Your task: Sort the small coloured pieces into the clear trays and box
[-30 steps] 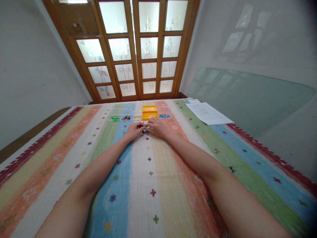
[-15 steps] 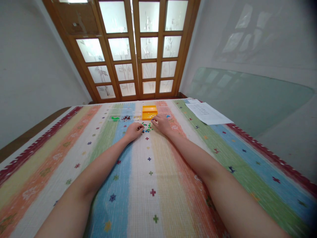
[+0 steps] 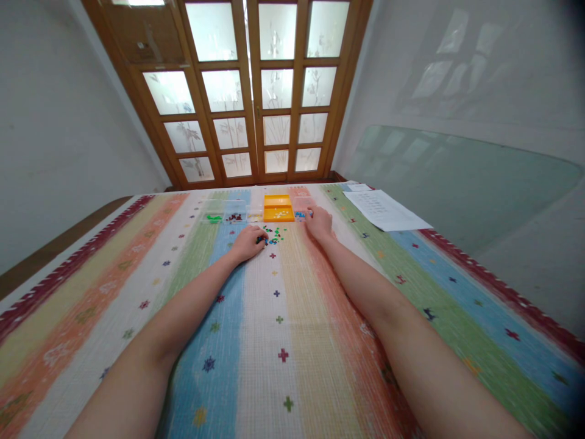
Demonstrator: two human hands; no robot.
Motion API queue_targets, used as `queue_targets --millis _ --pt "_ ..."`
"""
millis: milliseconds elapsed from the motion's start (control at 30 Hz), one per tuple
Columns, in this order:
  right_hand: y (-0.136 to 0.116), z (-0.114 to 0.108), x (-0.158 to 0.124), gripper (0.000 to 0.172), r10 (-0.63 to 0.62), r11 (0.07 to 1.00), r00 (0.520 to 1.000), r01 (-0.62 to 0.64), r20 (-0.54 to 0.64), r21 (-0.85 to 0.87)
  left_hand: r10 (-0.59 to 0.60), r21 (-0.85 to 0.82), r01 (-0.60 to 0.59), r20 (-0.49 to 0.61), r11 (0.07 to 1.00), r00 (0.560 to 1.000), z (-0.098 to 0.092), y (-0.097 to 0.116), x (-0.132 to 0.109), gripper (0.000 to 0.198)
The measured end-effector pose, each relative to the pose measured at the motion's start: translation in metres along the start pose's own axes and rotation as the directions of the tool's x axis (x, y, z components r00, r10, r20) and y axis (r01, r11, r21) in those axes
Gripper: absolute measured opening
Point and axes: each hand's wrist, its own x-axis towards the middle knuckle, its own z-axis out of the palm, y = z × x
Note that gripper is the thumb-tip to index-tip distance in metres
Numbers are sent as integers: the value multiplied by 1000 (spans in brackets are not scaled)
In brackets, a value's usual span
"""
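A small heap of tiny coloured beads [image 3: 274, 235] lies on the striped cloth [image 3: 283, 329]. My left hand [image 3: 247, 241] rests at the heap's left edge, its fingers curled and pinching among the beads. My right hand [image 3: 319, 221] reaches out to the clear compartment with blue beads [image 3: 300, 214], right of the orange tray [image 3: 277, 208]; its fingers are bent over that compartment. What either hand holds is too small to make out.
Left of the orange tray stand clear compartments with green beads [image 3: 212, 217], dark red beads [image 3: 234, 216] and pale beads [image 3: 254, 214]. A printed sheet of paper [image 3: 382, 209] lies at the right. A wooden glazed door [image 3: 253, 91] is behind the table.
My right hand has left the bead heap and travelled right and away, to the blue-bead compartment. My left hand has stayed at the heap.
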Motion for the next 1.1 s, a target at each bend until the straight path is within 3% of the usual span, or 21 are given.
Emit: queue_targets --millis 233,533,1100 --pt "-8 3 -3 35 -49 998 998 48 24 27 9 17 -9 7 1000 1000 0 -2 1 16" --pt "-26 8 -15 26 -209 976 976 204 59 79 -5 0 5 1 1000 1000 -1 1 0 18" --pt "-35 5 -24 23 -300 953 950 295 90 68 17 -38 -16 46 999 999 -2 0 1 13"
